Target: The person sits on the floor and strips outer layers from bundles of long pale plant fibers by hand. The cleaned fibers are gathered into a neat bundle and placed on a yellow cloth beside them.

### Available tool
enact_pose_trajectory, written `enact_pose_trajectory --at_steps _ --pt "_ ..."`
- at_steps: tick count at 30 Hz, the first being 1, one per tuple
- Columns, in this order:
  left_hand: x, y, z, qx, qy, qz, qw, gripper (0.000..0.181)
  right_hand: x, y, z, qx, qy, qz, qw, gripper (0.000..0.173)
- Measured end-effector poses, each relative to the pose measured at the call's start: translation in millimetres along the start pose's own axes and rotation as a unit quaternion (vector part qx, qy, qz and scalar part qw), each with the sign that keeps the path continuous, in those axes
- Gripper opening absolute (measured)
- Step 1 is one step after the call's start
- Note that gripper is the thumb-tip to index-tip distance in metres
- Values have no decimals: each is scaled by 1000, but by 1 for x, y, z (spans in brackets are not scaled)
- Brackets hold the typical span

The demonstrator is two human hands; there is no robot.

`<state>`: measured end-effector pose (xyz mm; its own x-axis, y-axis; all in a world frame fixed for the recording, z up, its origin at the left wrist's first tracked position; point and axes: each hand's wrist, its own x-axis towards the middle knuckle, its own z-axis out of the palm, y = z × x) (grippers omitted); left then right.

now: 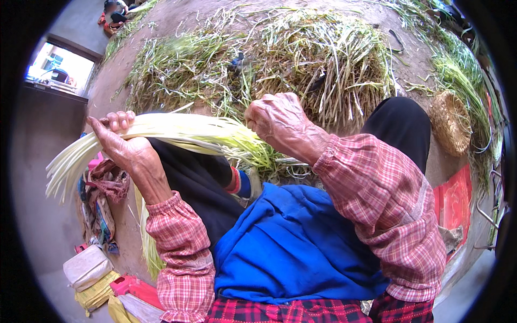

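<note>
A bundle of long, pale chive-like stalks [173, 127] lies across my left hand [125, 141], which is closed around it near the white ends. Those ends droop past the hand to the left. Toward the right the stalks turn yellow-green and leafy, hanging above the ground beside my shoe. My right hand [278, 121], back side up, is curled into a fist at the leafy end. Its fingers are hidden, so whether it pinches any leaves is unclear. A blue cloth [291, 242] covers my lap between my dark-trousered knees.
Heaped leaf trimmings [323, 52] cover the dirt floor ahead. To the right are a woven straw seat [450, 123], a red sheet [452, 198] and more greens [456, 68]. More stalks [147, 238] lie by my left arm, near folded sacks [89, 266]. Another person [113, 18] sits far left.
</note>
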<state>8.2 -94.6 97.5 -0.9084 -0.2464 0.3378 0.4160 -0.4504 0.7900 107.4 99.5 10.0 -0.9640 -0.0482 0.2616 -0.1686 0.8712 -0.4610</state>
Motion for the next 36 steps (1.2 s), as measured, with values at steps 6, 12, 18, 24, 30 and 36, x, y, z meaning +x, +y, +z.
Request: enact_pose_trajectory --at_steps 6,12,18,24,30,36 --pt "9 1 -7 -19 22 -18 999 40 -2 -28 16 184 -93 -56 977 14" --pt "7 1 -7 -44 17 -41 998 36 -3 -22 27 96 -52 -22 994 15" --pt "7 -1 -8 -69 16 -74 995 35 -2 -17 43 42 12 -31 999 14" --pt "18 -6 -21 -143 4 -149 978 36 6 -16 35 74 -21 59 995 20" --pt "31 -6 -36 -189 -2 -169 967 38 8 -12 34 192 54 68 978 28" --pt "27 -8 -37 -211 12 -146 967 37 12 -14 30 174 80 59 980 24"
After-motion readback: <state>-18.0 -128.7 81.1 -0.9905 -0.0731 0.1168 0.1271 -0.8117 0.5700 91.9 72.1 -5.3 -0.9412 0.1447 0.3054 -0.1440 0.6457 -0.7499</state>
